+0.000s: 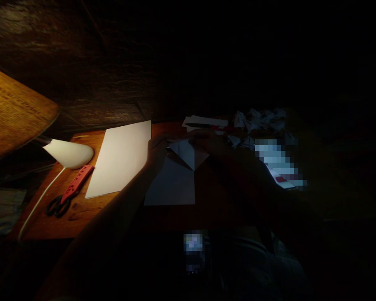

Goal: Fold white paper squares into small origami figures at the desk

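Observation:
Between my two hands is a partly folded piece of white paper [184,152], creased to a point at its lower end. My left hand [158,147] is closed on its left edge, with the fingers in shadow. On the other side my right hand [205,141] grips the upper right part, its fingers bent and dim. Under the folded paper a flat white sheet [172,188] lies on the wooden table [81,207]. A larger white sheet [120,161] rests to the left, partly behind my left forearm.
At left stand a lamp [70,154] and red-sheathed scissors [77,184]. Paper strips [200,121] with a dark-bladed, red-handled knife [207,126] lie at the back. Several folded paper pieces [257,119] sit back right, near a lit, pixelated screen [278,163]. A dark wall rises behind.

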Action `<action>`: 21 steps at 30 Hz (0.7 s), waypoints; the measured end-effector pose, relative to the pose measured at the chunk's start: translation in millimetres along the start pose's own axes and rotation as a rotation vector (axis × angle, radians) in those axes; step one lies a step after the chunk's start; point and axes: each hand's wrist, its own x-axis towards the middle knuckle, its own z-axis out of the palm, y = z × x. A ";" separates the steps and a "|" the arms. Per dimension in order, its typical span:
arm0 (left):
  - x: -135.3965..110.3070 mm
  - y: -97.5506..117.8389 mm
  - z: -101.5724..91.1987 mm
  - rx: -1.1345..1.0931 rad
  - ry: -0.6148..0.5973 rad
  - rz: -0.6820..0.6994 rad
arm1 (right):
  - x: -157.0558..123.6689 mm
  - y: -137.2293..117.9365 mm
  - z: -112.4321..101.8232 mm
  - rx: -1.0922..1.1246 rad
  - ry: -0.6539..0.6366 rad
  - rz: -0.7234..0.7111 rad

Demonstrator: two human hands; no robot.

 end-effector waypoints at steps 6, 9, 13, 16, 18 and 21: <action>1.2 -2.9 -3.1 0.005 -0.069 0.056 | -1.6 -5.5 0.6 -0.064 -0.008 -0.018; 2.0 -4.8 -4.6 0.000 -0.097 0.087 | -4.0 -8.3 2.1 -0.119 0.001 -0.054; 0.8 -6.1 -5.0 0.105 -0.126 0.093 | -5.8 -9.7 4.1 -0.212 0.025 -0.064; 0.2 -7.1 -5.4 0.175 -0.125 0.106 | -4.8 -9.6 4.6 -0.254 0.043 -0.050; 0.9 -8.4 -5.9 0.160 -0.099 0.151 | -4.1 -9.7 5.2 -0.234 0.068 -0.038; 3.1 -11.0 -6.8 0.099 -0.104 0.176 | -4.7 -11.0 7.0 -0.231 0.051 -0.011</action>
